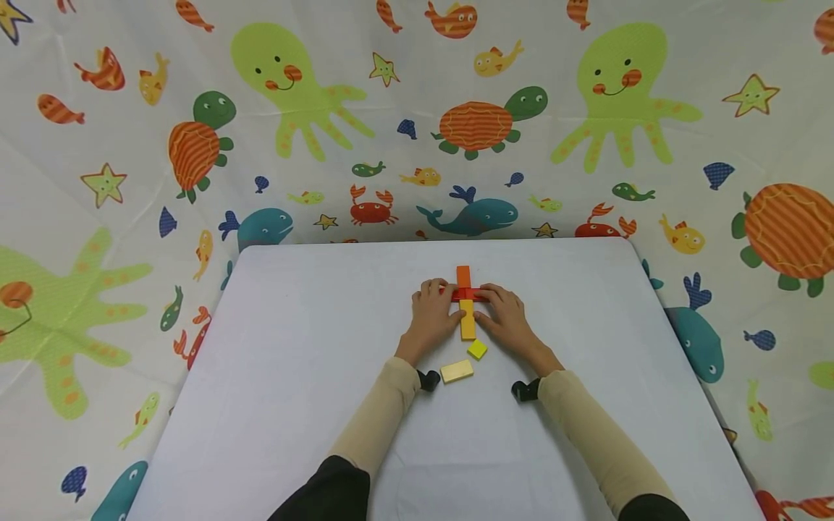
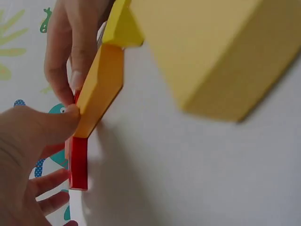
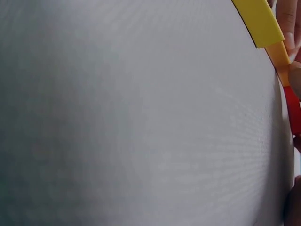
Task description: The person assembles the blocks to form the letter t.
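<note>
In the head view, a flat cross-like row of wooden blocks lies between the hands. An orange block [image 1: 463,276] is farthest away, a red block [image 1: 465,294] lies crosswise below it, and a yellow-orange block [image 1: 468,320] points toward the person. My left hand [image 1: 431,312] touches the red block's left end with its fingers, its thumb against the yellow-orange block's left side. On the right, my right hand [image 1: 506,316] mirrors this, fingers at the red block's other end and thumb beside the yellow-orange block. Their fingers look extended and relaxed.
A small yellow block [image 1: 478,349] sits turned at an angle just below the row. Nearer the person lies a pale natural-wood block [image 1: 457,371]. White cloth covers the table [image 1: 313,405], and a sea-animal curtain [image 1: 404,87] hangs behind and at the sides.
</note>
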A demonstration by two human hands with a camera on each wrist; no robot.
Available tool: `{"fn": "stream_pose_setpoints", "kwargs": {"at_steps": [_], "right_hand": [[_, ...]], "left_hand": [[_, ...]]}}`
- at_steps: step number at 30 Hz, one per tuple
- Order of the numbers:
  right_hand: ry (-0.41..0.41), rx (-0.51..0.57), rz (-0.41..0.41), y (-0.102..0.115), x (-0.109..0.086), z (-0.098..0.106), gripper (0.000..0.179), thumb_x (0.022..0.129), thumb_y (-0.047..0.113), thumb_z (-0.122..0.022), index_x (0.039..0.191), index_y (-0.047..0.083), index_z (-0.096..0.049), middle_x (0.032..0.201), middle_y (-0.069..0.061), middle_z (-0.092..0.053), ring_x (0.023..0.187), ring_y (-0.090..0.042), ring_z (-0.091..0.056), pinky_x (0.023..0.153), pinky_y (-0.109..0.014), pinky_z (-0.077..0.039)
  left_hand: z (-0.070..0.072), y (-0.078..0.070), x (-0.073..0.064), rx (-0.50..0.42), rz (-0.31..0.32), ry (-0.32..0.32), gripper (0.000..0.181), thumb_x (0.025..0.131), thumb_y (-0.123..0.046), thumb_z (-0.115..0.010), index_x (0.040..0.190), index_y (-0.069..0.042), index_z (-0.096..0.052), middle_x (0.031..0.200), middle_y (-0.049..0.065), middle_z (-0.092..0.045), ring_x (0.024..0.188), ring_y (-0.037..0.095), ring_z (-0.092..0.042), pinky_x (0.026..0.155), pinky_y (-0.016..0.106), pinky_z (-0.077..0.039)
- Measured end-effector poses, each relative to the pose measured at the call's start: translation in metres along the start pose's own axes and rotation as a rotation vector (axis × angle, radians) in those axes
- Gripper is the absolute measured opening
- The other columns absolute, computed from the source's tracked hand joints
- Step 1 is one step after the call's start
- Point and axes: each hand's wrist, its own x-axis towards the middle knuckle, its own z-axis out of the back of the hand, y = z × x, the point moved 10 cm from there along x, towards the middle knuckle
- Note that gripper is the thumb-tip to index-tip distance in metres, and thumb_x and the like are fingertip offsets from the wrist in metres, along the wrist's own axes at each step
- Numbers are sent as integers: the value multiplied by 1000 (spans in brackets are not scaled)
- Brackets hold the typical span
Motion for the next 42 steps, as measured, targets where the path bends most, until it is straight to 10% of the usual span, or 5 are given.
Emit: {"fn": "stream_pose_setpoints", "kwargs": {"at_steps": [15, 42], "right_hand": [[10, 11, -2, 3, 0, 1, 55, 100, 34, -71, 147, 14, -52, 160, -11, -44, 150, -36, -36, 124, -67, -17], [36, 19, 25, 6, -5, 6, 48, 102, 30, -68, 145, 15, -55, 162, -9, -42, 153, -34, -36, 126, -64, -26]], "left_hand": [[-8, 2, 22, 70, -126, 282, 79, 100, -49, -63, 166, -23, -28, 177, 3, -15, 162, 37, -13, 126, 68, -20], [-10, 5, 29, 25, -151, 264, 77, 98, -49, -64, 164, -25, -34, 175, -2, -23, 160, 32, -24, 125, 66, -23]]}}
